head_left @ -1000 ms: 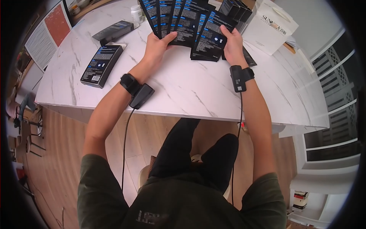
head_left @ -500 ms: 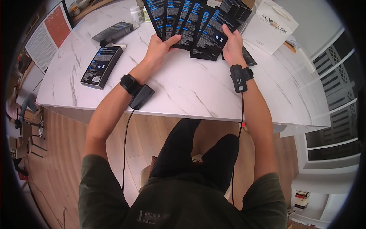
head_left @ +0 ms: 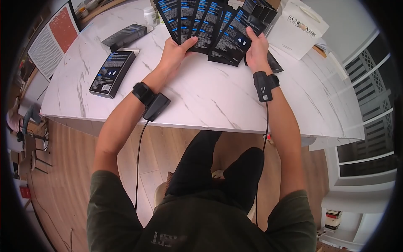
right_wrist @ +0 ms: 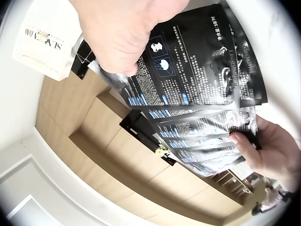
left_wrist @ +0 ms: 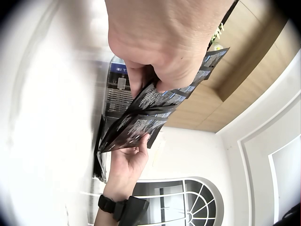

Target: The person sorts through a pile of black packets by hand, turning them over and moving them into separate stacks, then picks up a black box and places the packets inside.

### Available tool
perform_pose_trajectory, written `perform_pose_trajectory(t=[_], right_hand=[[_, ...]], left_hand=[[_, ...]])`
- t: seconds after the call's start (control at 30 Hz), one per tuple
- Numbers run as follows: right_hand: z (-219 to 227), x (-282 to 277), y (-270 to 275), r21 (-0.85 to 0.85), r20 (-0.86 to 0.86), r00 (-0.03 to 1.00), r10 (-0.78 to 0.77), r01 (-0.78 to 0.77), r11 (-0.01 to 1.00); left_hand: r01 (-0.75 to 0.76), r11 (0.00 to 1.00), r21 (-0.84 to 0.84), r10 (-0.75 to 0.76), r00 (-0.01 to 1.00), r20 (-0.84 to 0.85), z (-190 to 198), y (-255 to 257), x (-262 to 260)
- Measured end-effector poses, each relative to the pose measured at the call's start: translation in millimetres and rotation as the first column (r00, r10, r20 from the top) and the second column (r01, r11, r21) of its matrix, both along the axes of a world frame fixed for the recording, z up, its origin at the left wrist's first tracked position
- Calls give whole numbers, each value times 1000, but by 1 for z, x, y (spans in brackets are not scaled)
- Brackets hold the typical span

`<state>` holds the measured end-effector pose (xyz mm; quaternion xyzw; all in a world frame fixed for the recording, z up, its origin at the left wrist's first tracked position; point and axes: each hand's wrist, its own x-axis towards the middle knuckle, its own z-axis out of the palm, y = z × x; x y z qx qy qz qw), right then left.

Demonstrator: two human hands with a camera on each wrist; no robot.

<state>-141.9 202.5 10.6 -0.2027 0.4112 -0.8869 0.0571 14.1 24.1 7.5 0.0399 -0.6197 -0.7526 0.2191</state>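
Several black sachets with blue and white print point(head_left: 201, 25) are fanned out above the table's far side. My left hand point(head_left: 175, 52) pinches the left part of the fan, thumb on the printed face. The right hand point(head_left: 257, 48) grips the front sachets point(head_left: 230, 42) at their right edge, also with the thumb on top. In the right wrist view the sachets point(right_wrist: 197, 66) overlap between the right hand point(right_wrist: 122, 33) and the left hand point(right_wrist: 268, 148). The left wrist view shows the left hand point(left_wrist: 160, 42) holding the fan point(left_wrist: 141, 117) from the side. Fingers behind the sachets are mostly hidden.
On the white marbled table point(head_left: 184, 101) a black box point(head_left: 111, 74) and another dark box point(head_left: 126, 36) lie at left. A white bottle point(head_left: 149, 16) stands behind. Black boxes point(head_left: 261, 10) and a white paper bag point(head_left: 297, 29) are at the back right; a sachet point(head_left: 275, 63) lies beside the right hand.
The fan was moved slightly right and up, then a little back left. The sachets at its right side have tilted somewhat. Both hands keep their hold.
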Motion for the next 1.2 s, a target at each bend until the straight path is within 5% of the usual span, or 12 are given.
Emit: perform_pose_trajectory(t=[1.2], right_hand=[[0,2,1,-59,50,998,37,-34,998]], left_hand=[[-3,1000,13,4,1000,-18,-1,2,1]])
